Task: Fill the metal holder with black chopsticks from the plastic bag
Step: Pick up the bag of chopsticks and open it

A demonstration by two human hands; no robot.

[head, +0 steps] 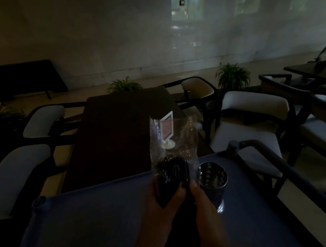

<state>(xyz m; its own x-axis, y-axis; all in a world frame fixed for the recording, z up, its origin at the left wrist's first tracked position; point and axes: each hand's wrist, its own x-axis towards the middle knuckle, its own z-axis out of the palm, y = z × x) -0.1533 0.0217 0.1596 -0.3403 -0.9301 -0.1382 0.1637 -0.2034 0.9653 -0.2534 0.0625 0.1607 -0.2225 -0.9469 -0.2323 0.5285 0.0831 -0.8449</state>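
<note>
Your left grip [167, 197] and right grip [198, 194] are both clutching the plastic bag [171, 141] of black chopsticks [172, 169] at lower centre, just left of the metal holder [213, 179] on the blue surface [88, 222]. You're likely starting to unpack; next you'll be needing one grip freed to draw chopsticks out.

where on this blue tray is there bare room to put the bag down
The blue tray is bare across its left side, from the corner post to the left hand. Right of the hands it is crowded: the metal holder stands close by the right hand. On the dark table beyond, left of the white sign stand looks bare.
</note>
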